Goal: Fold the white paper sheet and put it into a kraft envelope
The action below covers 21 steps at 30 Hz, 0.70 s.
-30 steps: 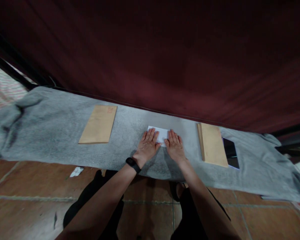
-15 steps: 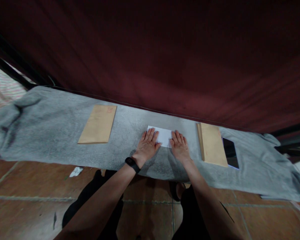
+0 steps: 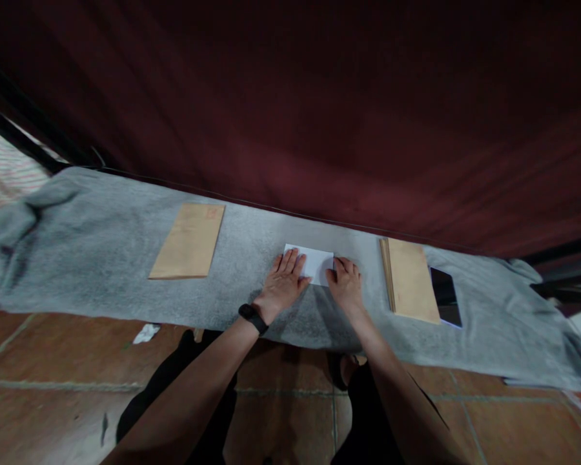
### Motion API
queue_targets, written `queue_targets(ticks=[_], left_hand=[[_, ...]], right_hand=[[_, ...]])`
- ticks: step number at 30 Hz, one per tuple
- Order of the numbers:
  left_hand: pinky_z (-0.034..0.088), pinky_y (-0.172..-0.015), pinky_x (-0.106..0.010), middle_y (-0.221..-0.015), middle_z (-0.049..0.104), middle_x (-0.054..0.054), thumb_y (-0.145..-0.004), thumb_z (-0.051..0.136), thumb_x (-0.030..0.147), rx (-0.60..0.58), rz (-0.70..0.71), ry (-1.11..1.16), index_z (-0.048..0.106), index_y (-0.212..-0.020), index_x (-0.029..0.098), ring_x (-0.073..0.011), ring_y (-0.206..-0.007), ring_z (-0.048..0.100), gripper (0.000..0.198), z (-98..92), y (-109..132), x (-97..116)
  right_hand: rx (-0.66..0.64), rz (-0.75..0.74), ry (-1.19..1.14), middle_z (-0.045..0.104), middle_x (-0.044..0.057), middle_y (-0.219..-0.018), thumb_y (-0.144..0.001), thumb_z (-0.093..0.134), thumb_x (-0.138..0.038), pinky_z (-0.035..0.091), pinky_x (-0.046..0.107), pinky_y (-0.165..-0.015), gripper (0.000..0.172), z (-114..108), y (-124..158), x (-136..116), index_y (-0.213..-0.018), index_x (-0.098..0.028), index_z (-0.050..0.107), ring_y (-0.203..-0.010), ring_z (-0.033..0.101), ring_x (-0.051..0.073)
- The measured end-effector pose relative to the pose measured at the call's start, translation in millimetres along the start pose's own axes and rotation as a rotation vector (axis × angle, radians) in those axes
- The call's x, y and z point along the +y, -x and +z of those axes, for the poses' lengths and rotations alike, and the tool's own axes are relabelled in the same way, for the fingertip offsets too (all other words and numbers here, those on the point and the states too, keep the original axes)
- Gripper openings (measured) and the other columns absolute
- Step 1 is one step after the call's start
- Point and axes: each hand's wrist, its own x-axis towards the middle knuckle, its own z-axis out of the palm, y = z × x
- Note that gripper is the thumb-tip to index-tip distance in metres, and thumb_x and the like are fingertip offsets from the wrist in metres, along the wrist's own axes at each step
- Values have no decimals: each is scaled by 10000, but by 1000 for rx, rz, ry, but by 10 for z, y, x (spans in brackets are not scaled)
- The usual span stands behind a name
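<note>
A small white sheet of paper [image 3: 316, 263], perhaps folded, lies on a grey cloth between my two hands. My left hand [image 3: 285, 279] rests flat on its left end, fingers stretched out and a dark band around the wrist. At the right end, my right hand [image 3: 346, 281] has its fingers curled in, with thumb and forefinger closed on the paper's edge. The covered parts of the sheet cannot be seen.
One brown envelope [image 3: 190, 240] lies to the left. On the right is a stack of brown envelopes [image 3: 412, 279], partly over a dark phone [image 3: 446, 296]. The grey cloth [image 3: 101, 258] covers a long narrow surface against a dark red curtain [image 3: 290, 142]. Crumpled white tissue [image 3: 146, 333] lies on the tiled floor.
My right hand's fingers have curled in from lying flat, drawing toward the paper's right edge. My left hand stays flat on the paper.
</note>
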Motion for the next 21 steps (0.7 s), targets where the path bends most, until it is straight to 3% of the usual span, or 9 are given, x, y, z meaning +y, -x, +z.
queue_targets(ticks=[12, 16, 19, 21], left_hand=[[170, -1254, -504, -1641, 290, -170, -1030, 305, 483, 34, -10, 5, 352, -1548, 98, -303, -1541, 209, 647, 39, 29, 48], [163, -1255, -511, -1646, 283, -157, -1025, 332, 459, 26, -6, 10, 333, -1560, 107, -303, -1543, 202, 641, 28, 30, 57], [166, -1252, -525, -1641, 302, -144, -1024, 328, 442, 35, 0, 15, 330, -1566, 129, -298, -1541, 210, 626, 30, 34, 64], [161, -1251, -529, -1636, 322, -131, -1023, 329, 418, 39, 8, 17, 340, -1565, 147, -292, -1540, 216, 606, 33, 37, 67]], right_hand=[[94, 29, -199, 679, 136, -1166, -935, 464, -261, 411, 417, -1028, 360, 56, -80, 30, -1223, -170, 660, -1169, 545, 289], [165, 31, -177, 597, 180, -1339, -944, 466, -286, 407, 472, -1053, 453, 63, -46, -19, -1359, -131, 558, -1262, 492, 311], [172, -96, -182, 458, 180, -1526, -992, 399, -300, 379, 484, -1109, 506, 79, -15, -81, -1462, -123, 463, -1384, 414, 288], [108, -206, -191, 415, 160, -1576, -1026, 331, -306, 350, 467, -1152, 513, 103, 19, -136, -1492, -122, 440, -1443, 374, 254]])
